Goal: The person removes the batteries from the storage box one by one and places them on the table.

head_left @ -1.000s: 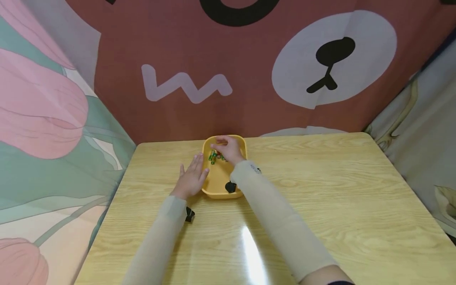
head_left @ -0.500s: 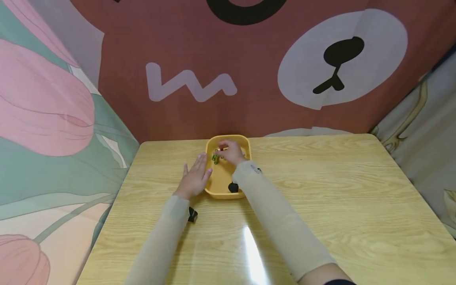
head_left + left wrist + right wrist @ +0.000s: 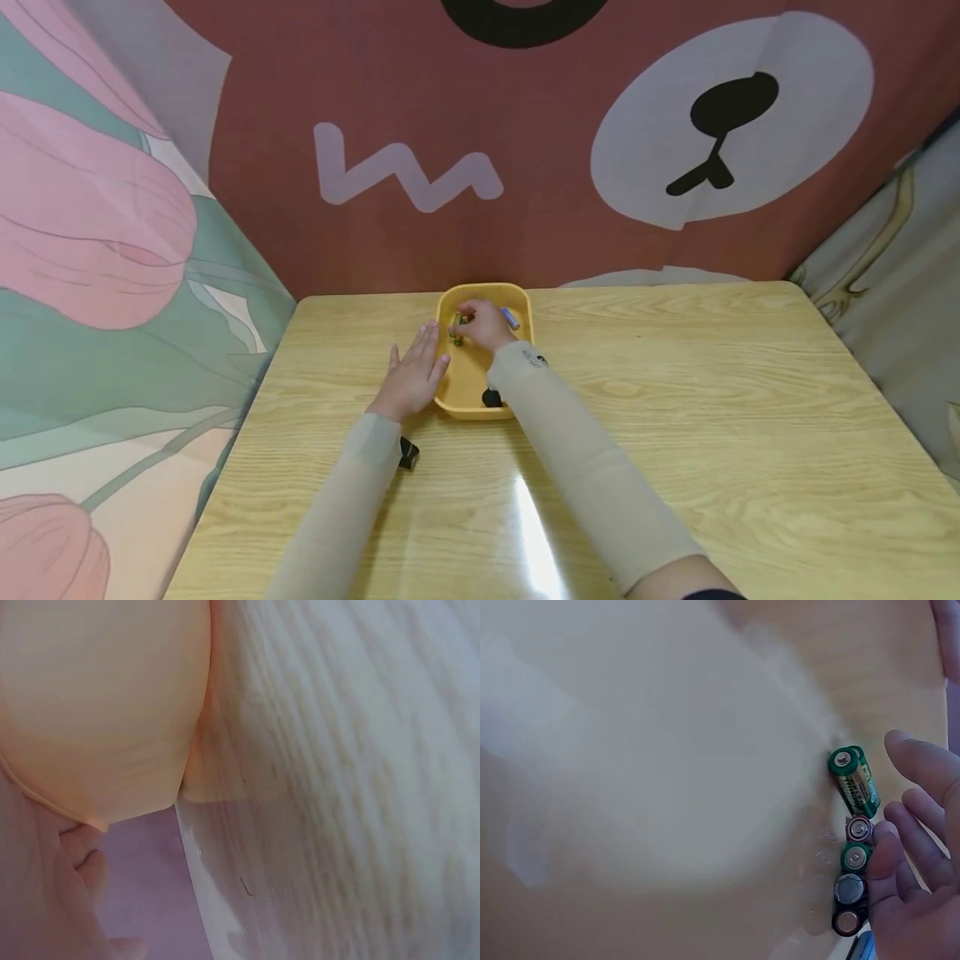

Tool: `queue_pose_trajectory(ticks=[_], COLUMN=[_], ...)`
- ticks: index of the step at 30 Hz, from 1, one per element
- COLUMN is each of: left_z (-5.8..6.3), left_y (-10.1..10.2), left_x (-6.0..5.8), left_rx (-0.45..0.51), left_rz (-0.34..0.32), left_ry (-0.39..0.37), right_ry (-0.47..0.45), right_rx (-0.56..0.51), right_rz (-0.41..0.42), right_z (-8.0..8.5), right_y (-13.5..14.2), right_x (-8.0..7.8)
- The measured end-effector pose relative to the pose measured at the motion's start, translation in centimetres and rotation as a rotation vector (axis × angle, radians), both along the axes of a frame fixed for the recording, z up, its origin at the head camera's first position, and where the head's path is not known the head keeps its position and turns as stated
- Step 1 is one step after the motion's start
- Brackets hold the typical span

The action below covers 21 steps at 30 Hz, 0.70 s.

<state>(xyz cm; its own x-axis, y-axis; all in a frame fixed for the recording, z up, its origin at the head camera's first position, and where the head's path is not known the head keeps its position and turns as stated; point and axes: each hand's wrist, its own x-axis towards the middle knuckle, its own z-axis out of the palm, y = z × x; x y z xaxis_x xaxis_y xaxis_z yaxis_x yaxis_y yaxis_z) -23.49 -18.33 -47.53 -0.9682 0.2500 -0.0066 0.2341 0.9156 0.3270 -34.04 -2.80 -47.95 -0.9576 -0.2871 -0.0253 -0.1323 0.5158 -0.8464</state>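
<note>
A yellow plastic tray [image 3: 467,383] stands near the table's far edge. My left hand [image 3: 408,379] lies along its left wall with straight fingers. Over the far part of the tray is my right hand [image 3: 489,325], its fingertips at several batteries. In the right wrist view, two green batteries [image 3: 853,780] lean together beside my right fingers. Below them a row of batteries [image 3: 856,858] shows its round ends, with my thumb touching or nearly touching it. A blue battery [image 3: 510,317] lies to the right of my right hand. The hand partly hides the batteries in the head view.
The wooden table [image 3: 675,417] extends to both sides. A patterned cloth [image 3: 375,242] hangs directly behind its far edge. Small black parts [image 3: 408,454] show at the left wrist and another black part [image 3: 492,398] at the right wrist, over the tray.
My right hand has shifted a little lower and left over the tray, with its fingers closer to the batteries. The blue battery has come into view beside it. My left hand stays at the tray wall.
</note>
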Motion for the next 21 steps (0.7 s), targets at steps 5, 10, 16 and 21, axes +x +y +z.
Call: queue_pose_trajectory(ticks=[5, 10, 16, 21], left_z=[0.2, 0.3, 0.0, -0.1], left_y=[0.0, 0.0, -0.1, -0.1], left_x=[0.1, 0.1, 0.1, 0.1], left_rx=[-0.013, -0.019, -0.003, 0.008], left_rz=[0.001, -0.007, -0.013, -0.01], left_ry=[-0.007, -0.007, 0.005, 0.003], right_ry=[0.013, 0.061, 0.119, 0.123], right_rx=[0.053, 0.144, 0.234, 0.278], right_rz=[0.009, 0.021, 0.031, 0.025], right_z=[-0.1, -0.5, -0.9, -0.9], right_y=[-0.2, -0.5, -0.8, -1.2], right_x=[0.0, -0.3, -0.5, -0.5])
